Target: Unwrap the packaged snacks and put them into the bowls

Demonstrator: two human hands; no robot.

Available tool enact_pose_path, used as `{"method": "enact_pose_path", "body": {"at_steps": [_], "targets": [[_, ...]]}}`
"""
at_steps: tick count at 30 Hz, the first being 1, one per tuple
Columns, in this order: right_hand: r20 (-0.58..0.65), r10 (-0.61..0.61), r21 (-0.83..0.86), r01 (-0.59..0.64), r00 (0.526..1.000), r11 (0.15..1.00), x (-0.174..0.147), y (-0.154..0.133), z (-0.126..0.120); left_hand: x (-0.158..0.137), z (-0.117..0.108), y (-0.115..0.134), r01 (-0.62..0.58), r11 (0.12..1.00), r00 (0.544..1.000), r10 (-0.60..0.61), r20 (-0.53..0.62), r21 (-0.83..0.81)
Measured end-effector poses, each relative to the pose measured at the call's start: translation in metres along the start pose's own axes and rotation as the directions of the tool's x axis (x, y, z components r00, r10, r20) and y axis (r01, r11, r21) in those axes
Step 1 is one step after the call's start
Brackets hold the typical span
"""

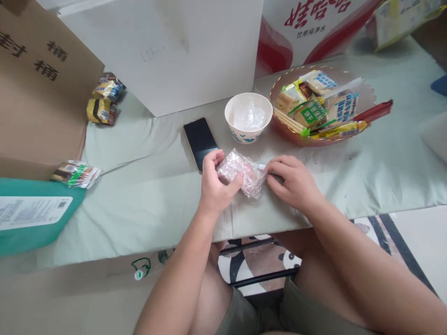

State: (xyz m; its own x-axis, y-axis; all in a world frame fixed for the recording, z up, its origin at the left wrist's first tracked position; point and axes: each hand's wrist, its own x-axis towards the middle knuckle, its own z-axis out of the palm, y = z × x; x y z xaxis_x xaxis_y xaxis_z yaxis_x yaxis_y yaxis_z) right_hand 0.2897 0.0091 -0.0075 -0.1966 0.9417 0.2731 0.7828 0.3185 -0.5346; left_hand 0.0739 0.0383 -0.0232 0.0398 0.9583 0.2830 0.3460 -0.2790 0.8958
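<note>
Between my hands is a bundle in clear, crinkled plastic wrap (244, 171), pinkish inside; its contents I cannot make out. My left hand (217, 184) grips the bundle's left side, thumb across the front and fingers behind. At the right end, the fingertips of my right hand (291, 181) pinch the edge of the wrap. Just behind the bundle stands a white paper bowl (248, 115) with a blue-green pattern, and crumpled clear plastic lies inside it. A dark-screened phone (199, 139) lies flat beside my left hand.
A scalloped pinkish basket (279, 135) of packaged snacks stands right of the bowl. Behind are a white box (167, 56) and a red-and-white carton (300, 37). Left are a brown carton (42, 107), snack packs (102, 110), and a green package (38, 232). The cloth-covered table edge runs before my knees.
</note>
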Motion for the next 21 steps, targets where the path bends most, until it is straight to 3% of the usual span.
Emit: {"method": "enact_pose_path", "body": {"at_steps": [2,4,7,10,14,17,21], "targets": [[0.004,-0.006,0.024,0.006,1.000,1.000,0.000,-0.001,-0.001,-0.001,0.001,-0.001,-0.161,0.982,0.986,0.155,0.064,0.097],[0.025,-0.035,0.062,0.033,0.999,0.998,0.001,-0.003,-0.002,-0.001,0.001,0.000,-0.243,0.954,0.967,0.223,0.123,0.177],[0.088,-0.095,0.117,0.085,0.992,0.989,0.000,-0.006,-0.003,0.001,0.000,0.003,-0.176,0.949,0.984,0.166,0.060,0.263],[0.096,-0.120,0.134,0.107,0.988,0.985,-0.001,-0.006,-0.006,0.005,-0.003,0.006,-0.092,0.965,0.993,0.109,-0.055,0.246],[0.063,-0.086,0.116,0.078,0.994,0.990,-0.003,-0.001,-0.010,0.012,-0.006,0.009,0.090,0.995,0.986,-0.085,-0.144,0.034],[0.051,-0.032,0.095,0.027,0.998,0.995,-0.004,0.003,-0.013,0.017,-0.007,0.006,0.240,0.947,0.925,-0.289,-0.245,-0.213],[-0.086,0.035,0.078,-0.029,0.996,0.997,-0.005,-0.003,-0.019,0.022,-0.009,0.003,0.362,0.827,0.835,-0.493,-0.245,-0.431]]}}
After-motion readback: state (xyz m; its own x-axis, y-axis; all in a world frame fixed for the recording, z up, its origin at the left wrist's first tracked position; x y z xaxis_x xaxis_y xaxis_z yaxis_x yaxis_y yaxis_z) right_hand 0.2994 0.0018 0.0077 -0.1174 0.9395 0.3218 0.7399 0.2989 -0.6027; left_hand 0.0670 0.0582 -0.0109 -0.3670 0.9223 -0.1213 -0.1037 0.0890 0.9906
